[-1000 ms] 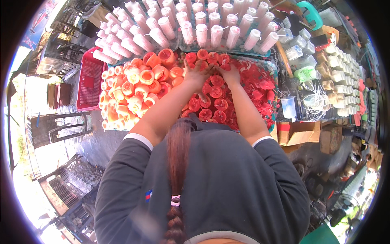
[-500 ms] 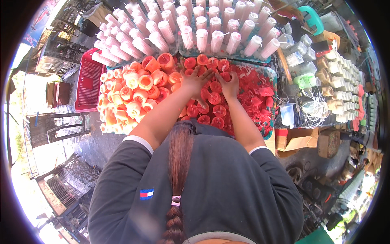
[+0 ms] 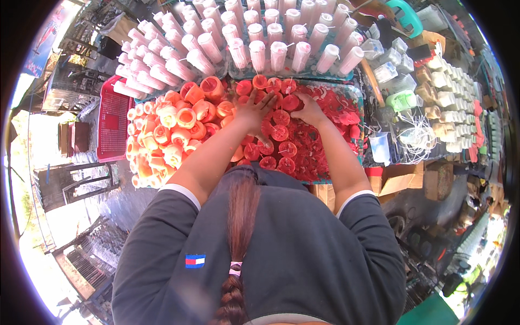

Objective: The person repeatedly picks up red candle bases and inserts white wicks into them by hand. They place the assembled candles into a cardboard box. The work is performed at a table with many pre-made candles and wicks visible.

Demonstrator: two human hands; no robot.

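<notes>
Under the left hand [image 3: 252, 116], red candles [image 3: 267, 128] lie half-hidden.

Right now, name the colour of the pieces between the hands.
The pieces are red, best seen in the head view.

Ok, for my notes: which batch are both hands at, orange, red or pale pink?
The red round pieces: left hand over them, right hand at their right edge. The orange pile lies left, the pale pink cylinders stand behind.
</notes>
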